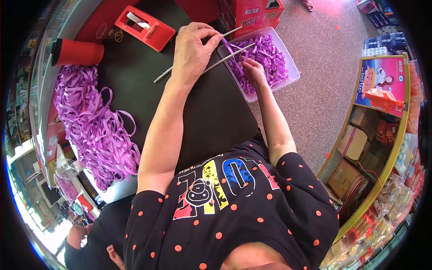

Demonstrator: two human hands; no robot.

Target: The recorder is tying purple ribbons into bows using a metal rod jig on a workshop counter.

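My left hand [193, 49], fingers closed, holds a pair of thin grey sticks like chopsticks [231, 54] over the dark tabletop [135, 67]. Their tips reach over a clear plastic box [293, 74] full of curled purple ribbon strips [272, 54]. A purple ribbon [230, 44] runs from the sticks toward my right hand [253, 73]. That hand is at the box's near side, its fingers pinched on the ribbon. Where the ribbon meets the sticks is partly hidden by my left fingers.
A large heap of looped purple ribbon [96, 130] lies at the left. Beside it are a red cylinder [80, 52] and a red tape dispenser [145, 29]. Red boxes [252, 13] stand behind the plastic box. Another person's hand [114, 256] shows at lower left; shelves [360, 135] stand at right.
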